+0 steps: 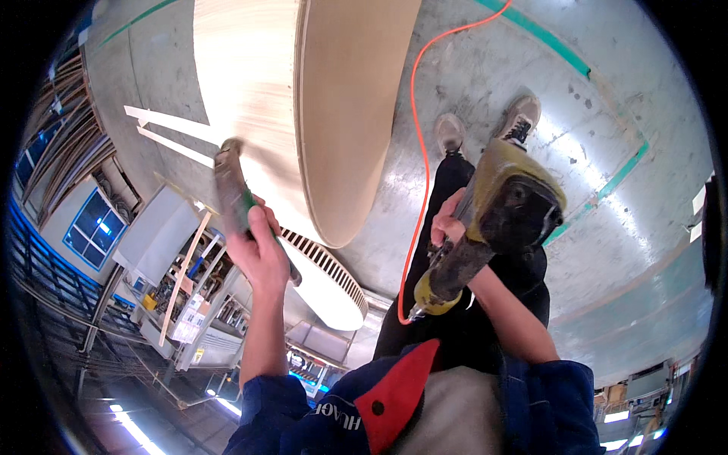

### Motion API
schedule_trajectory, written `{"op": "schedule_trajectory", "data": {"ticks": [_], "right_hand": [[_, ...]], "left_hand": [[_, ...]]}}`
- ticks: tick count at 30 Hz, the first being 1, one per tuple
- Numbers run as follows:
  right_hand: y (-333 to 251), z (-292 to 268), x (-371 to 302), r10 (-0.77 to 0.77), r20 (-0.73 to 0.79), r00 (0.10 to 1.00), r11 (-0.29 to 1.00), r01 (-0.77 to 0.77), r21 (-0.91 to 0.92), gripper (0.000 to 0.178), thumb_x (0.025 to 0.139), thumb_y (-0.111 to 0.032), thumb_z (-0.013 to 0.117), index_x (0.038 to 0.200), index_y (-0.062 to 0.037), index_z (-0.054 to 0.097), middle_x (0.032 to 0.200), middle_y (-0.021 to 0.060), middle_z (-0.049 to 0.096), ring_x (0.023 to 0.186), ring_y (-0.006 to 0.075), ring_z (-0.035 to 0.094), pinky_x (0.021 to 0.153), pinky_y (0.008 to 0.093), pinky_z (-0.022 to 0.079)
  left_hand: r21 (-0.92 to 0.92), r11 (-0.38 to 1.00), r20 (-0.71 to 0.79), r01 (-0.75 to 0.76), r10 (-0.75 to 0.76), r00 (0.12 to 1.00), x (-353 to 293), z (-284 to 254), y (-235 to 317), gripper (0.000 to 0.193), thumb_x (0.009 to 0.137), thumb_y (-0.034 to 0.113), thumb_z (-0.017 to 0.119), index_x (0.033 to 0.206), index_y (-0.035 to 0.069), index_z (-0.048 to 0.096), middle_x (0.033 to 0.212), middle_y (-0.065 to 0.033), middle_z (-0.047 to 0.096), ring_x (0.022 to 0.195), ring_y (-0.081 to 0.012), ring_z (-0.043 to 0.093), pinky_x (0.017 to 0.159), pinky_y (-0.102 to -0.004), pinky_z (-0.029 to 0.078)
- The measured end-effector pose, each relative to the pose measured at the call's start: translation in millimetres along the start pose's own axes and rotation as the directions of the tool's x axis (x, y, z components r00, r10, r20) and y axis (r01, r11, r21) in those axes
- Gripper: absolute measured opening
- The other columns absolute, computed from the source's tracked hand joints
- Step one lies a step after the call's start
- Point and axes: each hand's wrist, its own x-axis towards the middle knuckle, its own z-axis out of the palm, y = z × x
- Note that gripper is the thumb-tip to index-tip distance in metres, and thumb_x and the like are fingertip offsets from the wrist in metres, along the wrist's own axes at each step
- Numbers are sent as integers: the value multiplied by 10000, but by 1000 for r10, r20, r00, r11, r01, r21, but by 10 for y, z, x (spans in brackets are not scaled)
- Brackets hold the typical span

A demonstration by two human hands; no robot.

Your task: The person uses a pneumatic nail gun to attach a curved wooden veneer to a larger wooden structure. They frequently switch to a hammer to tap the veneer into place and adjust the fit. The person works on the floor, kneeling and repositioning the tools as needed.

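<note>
My left hand (259,246) is closed around the handle of a hammer (232,178), whose worn brownish head points up beside the pale wooden piece. Its grip shows some green and black. My right hand (449,220) grips a yellow and black nail gun (485,227), held in front of my legs. An orange air hose (413,98) runs from the gun's lower end up across the floor. Left of my feet lies a large wooden form (341,114) with a rounded end, with a brightly lit plywood face and a shaded tan side.
Two thin wooden strips (171,123) jut out left of the form. A second rounded piece with a slatted edge (330,265) lies behind my left forearm. Bundled strips (64,129) are stacked far left, near a shelf cart (201,318). Green lines (557,45) mark the concrete floor.
</note>
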Motion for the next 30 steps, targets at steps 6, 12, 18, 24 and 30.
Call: {"op": "schedule_trajectory", "data": {"ticks": [6, 12, 18, 24, 30], "right_hand": [[-123, -22, -7, -44, 14, 999, 996, 45, -73, 162, 791, 6, 601, 852, -84, 481, 622, 28, 478, 487, 174, 531, 460, 307, 457], [-123, -100, 29, -90, -39, 995, 994, 87, -61, 178, 771, -14, 630, 868, -93, 503, 656, 26, 502, 487, 171, 534, 452, 305, 446], [-93, -190, 30, -80, -122, 989, 997, 80, -8, 184, 769, -38, 636, 881, -94, 501, 675, 23, 505, 486, 165, 528, 449, 301, 441], [-124, -230, 34, -68, -116, 991, 997, 72, 30, 182, 772, -47, 637, 884, -92, 501, 667, 23, 499, 497, 160, 532, 448, 295, 441], [-73, -254, 77, -132, -171, 976, 991, 130, -24, 184, 770, -35, 625, 878, -93, 488, 656, 27, 494, 483, 168, 529, 439, 298, 441]], "left_hand": [[-441, 846, -111, -299, 279, 954, -153, 19, 771, 472, 1067, 410, 483, 1324, 17, 447, 902, -97, 558, 617, -146, 514, 487, -257, 409], [225, 974, 115, -32, 6, 993, 214, 138, 935, 255, 1088, 229, 445, 973, 11, 511, 666, -10, 526, 497, -85, 470, 448, -230, 371], [112, 965, 79, -237, 229, 970, 217, 241, 773, 279, 1063, 280, 502, 1023, 4, 507, 678, -24, 529, 511, -89, 477, 449, -222, 389], [-56, 971, 18, -232, 233, 972, 297, 186, 1087, 308, 1087, 291, 472, 1088, -16, 502, 684, -41, 532, 500, -76, 469, 429, -207, 371], [227, 973, 221, -26, -25, 975, 456, 336, 1242, 211, 1079, 237, 500, 1037, 33, 523, 657, -6, 500, 481, -60, 441, 412, -233, 356]]}}
